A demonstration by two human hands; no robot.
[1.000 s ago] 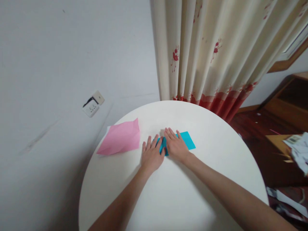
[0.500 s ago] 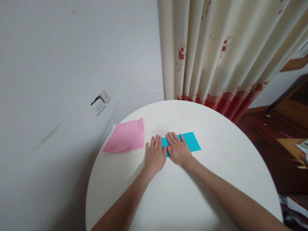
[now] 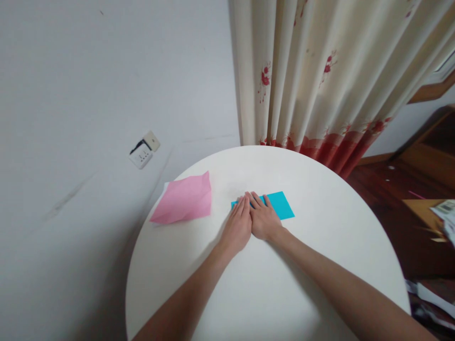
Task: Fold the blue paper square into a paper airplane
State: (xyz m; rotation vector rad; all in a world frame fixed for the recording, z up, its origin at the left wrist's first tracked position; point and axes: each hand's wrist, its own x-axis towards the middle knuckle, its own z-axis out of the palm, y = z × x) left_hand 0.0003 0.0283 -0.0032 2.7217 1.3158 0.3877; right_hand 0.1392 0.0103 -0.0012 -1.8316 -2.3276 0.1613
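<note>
Soft even daylight, faint shadows, wide-angle bending at edges, right side perhaps blurred

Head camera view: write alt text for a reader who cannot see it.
Both hands, left hand and right hand, press flat, side by side, on a folded blue paper rectangle on a round white table. A crumpled pink paper sheet lies to the left.

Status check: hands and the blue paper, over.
Left hand and right hand flat, side by side, on folded blue paper rectangle. Pink folded paper sheet lies apart, left.
</note>
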